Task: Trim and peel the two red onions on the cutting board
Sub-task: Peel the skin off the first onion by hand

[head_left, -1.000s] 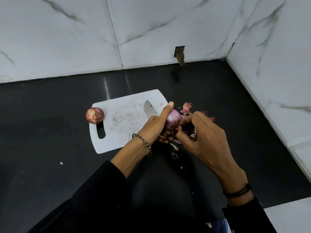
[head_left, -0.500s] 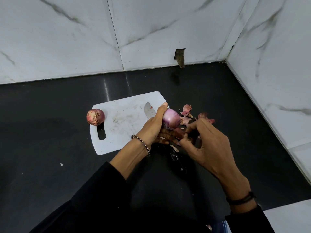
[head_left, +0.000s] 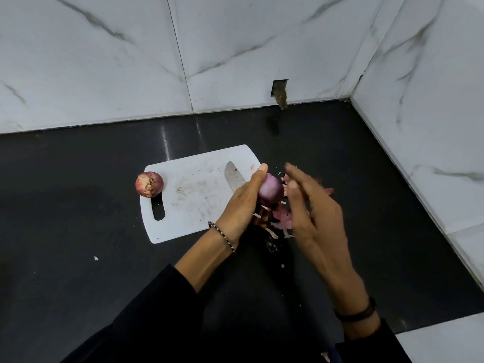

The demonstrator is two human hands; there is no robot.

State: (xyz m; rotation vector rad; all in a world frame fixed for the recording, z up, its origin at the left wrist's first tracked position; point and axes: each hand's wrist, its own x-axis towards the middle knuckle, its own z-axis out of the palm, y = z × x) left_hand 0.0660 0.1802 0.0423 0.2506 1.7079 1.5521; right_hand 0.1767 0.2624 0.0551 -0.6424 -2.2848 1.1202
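Note:
My left hand [head_left: 242, 203] grips a partly peeled purple onion [head_left: 271, 191] just off the right edge of the white cutting board [head_left: 193, 195]. My right hand [head_left: 311, 205], blurred, hovers beside the onion with its fingers spread and nothing in them. A second red onion [head_left: 149, 184], still in its skin, sits at the board's left edge above the handle slot. A knife blade [head_left: 234, 175] lies on the board, its handle hidden under my left hand. Pink onion skins [head_left: 282, 217] lie on the black counter below and behind the held onion.
The black counter [head_left: 78, 231] meets white marble walls at the back and right. A small hole in the wall [head_left: 279, 93] sits behind the board. A white crumb [head_left: 95, 258] lies on the counter at front left.
My right hand has let go of the peel it was pulling and lifted with fingers spread. The onion in my left hand shows more bare purple surface. More skins lie on the counter.

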